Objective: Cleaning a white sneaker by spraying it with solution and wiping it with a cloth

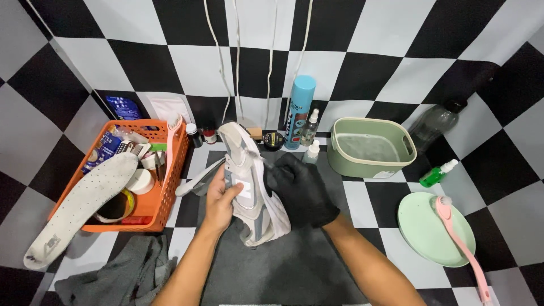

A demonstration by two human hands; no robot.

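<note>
White sneaker (pixel 249 187) held upright over the grey mat (pixel 294 260), long axis pointing away; bare left hand (pixel 220 203) grips its left side, gloved right hand (pixel 303 190) closed against its right.

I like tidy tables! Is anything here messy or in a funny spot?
Yes: a white insole sticks out of the orange basket at a slant, and a grey cloth lies crumpled beside the mat. Only the right hand wears a glove.

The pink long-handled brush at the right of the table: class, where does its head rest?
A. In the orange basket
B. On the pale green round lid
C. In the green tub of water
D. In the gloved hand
B: the pink brush lies with its head on the pale green round lid, handle trailing off toward the near edge.
</note>
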